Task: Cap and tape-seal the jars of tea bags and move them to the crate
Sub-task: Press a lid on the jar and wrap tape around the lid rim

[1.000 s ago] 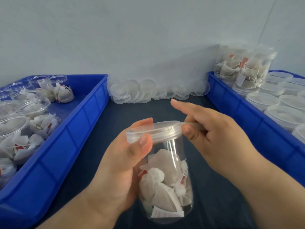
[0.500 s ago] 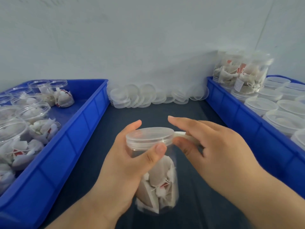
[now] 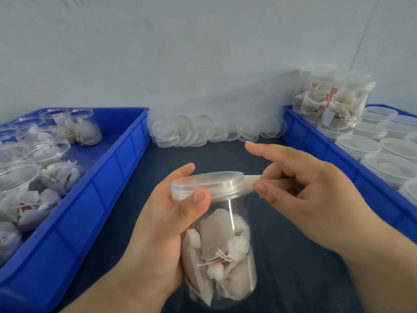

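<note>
A person holds a clear plastic jar (image 3: 225, 245) of tea bags in the air above a dark counter (image 3: 293, 279), in the middle of the view between two blue crates. The left hand (image 3: 162, 233) wraps the jar's upper body from the left. Its fingers curl round the far side and the thumb presses on the front rim of the translucent lid (image 3: 207, 185), which sits on the jar. The jar leans a little, with its top towards the wall.

The right hand (image 3: 316, 199) is to the right of the lid, at the same height. Its thumb and curled fingers pinch a narrow strip of pale tape (image 3: 250, 179), while the index finger points out straight and touches nothing. The tape runs sideways from that pinch to the lid's right edge, where its free end appears to touch the rim. Its length lies level with the rim, so wrapping it on probably means carrying it round the lid while the left hand steadies or turns the jar.

The right crate (image 3: 316, 141), nearer the right hand, holds capped jars (image 3: 334, 100). The left crate (image 3: 94, 195) holds open jars (image 3: 49, 150). Loose lids (image 3: 194, 132) lean against the wall.
</note>
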A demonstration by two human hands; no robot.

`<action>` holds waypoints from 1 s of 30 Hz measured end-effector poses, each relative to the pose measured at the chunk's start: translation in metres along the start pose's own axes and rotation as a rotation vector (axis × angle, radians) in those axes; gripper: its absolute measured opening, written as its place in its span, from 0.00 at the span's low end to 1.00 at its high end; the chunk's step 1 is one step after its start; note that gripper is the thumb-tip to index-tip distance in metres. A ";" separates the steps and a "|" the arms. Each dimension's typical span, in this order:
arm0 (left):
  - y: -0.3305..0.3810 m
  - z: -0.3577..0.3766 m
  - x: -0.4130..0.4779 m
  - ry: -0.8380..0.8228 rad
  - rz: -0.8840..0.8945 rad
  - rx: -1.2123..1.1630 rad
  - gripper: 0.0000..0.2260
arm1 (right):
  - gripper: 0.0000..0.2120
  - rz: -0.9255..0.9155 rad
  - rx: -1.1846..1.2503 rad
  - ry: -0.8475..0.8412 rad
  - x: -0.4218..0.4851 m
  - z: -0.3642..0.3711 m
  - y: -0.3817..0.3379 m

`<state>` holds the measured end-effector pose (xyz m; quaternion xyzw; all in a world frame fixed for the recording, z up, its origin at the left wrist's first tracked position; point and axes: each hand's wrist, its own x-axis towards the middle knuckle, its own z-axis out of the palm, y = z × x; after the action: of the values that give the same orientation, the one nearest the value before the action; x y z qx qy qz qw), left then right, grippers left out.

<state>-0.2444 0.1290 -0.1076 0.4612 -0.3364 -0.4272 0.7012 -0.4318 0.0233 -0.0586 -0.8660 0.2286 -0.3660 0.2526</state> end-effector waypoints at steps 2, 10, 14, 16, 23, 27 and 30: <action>0.002 0.000 0.000 -0.032 0.019 0.002 0.52 | 0.22 0.004 -0.026 -0.008 0.003 0.004 0.001; 0.006 -0.008 0.003 -0.187 0.064 0.133 0.50 | 0.25 -0.011 -0.192 0.047 0.004 0.015 0.003; 0.008 -0.005 0.005 -0.225 0.085 0.281 0.43 | 0.26 0.064 -0.176 0.054 -0.002 0.019 0.003; 0.008 -0.006 0.006 -0.157 0.074 0.272 0.47 | 0.26 0.093 -0.191 0.037 -0.003 0.018 0.003; -0.001 -0.003 0.006 -0.018 0.072 0.302 0.43 | 0.26 0.063 -0.357 -0.024 -0.005 0.017 -0.016; -0.001 -0.005 0.005 0.052 0.011 0.228 0.48 | 0.21 0.106 -0.083 -0.100 -0.001 -0.001 -0.012; 0.000 -0.005 0.006 0.056 -0.075 0.129 0.55 | 0.22 0.084 -0.042 -0.114 -0.001 -0.008 -0.012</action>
<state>-0.2377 0.1249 -0.1086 0.5292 -0.3261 -0.4176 0.6627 -0.4359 0.0312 -0.0475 -0.8801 0.2580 -0.3004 0.2620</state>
